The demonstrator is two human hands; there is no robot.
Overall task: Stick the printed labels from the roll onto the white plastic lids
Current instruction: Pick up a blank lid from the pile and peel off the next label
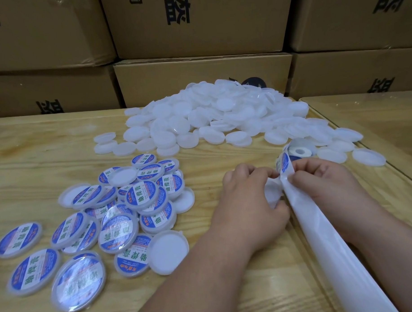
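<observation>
A heap of plain white plastic lids (213, 113) lies at the back of the wooden table (48, 142). Lids with blue and white labels (141, 195) are piled at the front left. The label roll (298, 152) sits at the right, and its empty white backing strip (324, 235) trails toward me. My left hand (251, 201) grips a white lid (271, 195), mostly hidden under its fingers. My right hand (325, 182) pinches the strip just below a blue label (285, 163) that curls off the roll. The fingertips of both hands meet at the strip.
Brown cardboard boxes (196, 27) with black print are stacked along the back of the table. A second wooden surface (374, 112) adjoins at the right, with a seam between them. Loose white lids (368, 157) lie across that seam.
</observation>
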